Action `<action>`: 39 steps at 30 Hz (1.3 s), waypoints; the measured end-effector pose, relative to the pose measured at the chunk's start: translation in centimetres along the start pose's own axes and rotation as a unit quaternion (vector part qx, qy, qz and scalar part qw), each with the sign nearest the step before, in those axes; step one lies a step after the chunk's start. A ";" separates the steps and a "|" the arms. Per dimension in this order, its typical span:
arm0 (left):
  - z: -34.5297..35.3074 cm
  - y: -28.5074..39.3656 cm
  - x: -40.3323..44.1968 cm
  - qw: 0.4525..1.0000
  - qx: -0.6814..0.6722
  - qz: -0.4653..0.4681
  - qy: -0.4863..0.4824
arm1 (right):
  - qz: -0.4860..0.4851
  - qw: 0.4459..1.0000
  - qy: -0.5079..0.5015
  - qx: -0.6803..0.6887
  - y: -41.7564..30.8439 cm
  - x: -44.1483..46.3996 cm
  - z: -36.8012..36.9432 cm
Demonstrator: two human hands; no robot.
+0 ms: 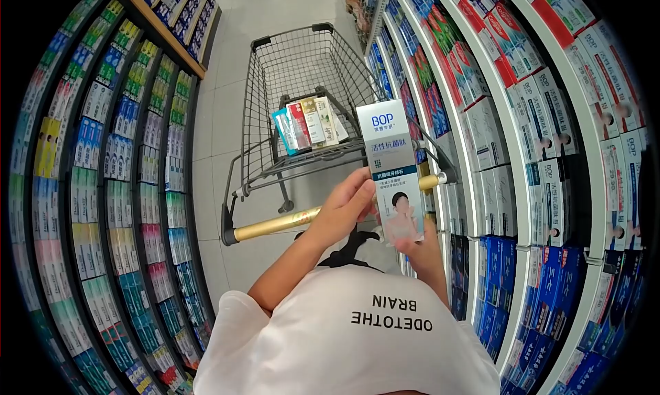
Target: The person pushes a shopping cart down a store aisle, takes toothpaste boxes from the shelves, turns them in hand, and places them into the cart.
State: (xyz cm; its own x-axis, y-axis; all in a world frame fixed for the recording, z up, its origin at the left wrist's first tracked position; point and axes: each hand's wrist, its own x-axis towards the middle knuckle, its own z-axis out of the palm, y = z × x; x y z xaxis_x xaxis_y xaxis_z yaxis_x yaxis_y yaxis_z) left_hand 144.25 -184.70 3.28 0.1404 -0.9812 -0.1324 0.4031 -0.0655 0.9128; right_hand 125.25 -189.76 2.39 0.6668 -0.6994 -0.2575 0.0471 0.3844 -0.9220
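Observation:
A tall silver-and-teal BOP toothpaste box (390,158) stands nearly upright before me, its printed front facing my view. My right hand (417,245) grips its lower end, with the thumb across the bottom of the front. At the box's left edge, my left hand (355,197) holds it with the thumb along the side; some of its fingers are hidden behind the box. Beyond my hands is a shopping cart (302,58) with a gold handle bar (278,223). Several small boxes (311,122) in blue, red, gold and white lie together at its near end.
Shelves on the right carry rows of toothpaste boxes (546,113), with blue boxes (496,278) lower down. To the left, another shelf unit holds rows of packaged goods (88,144). A tiled floor (227,106) runs between them, under the cart.

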 end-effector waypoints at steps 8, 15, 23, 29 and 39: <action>0.3 0.5 -0.1 1.000 -0.005 -0.016 0.009 | -0.007 1.000 -0.006 -0.001 -0.2 0.1 0.0; 1.1 1.6 -0.3 1.000 -0.013 -0.006 0.011 | -0.006 1.000 -0.015 0.001 -0.4 0.2 0.0; 0.4 0.3 0.0 1.000 0.007 0.002 -0.001 | -0.004 1.000 -0.019 -0.008 0.0 0.5 -0.4; 0.1 0.1 0.1 1.000 -0.011 0.016 -0.016 | -0.002 1.000 -0.018 0.014 -0.1 0.5 -0.3; -0.4 0.0 0.0 0.998 -0.022 0.008 -0.050 | -0.003 1.000 -0.006 0.003 -0.1 0.6 -0.3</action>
State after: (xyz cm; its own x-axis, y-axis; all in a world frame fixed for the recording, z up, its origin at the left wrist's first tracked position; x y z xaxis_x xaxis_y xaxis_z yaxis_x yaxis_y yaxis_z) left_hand 144.58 -184.67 3.12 0.0566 -0.9954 -0.0776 0.4411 -0.0448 0.8964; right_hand 125.48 -190.41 2.28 0.6751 -0.6945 -0.2489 0.0551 0.3839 -0.9217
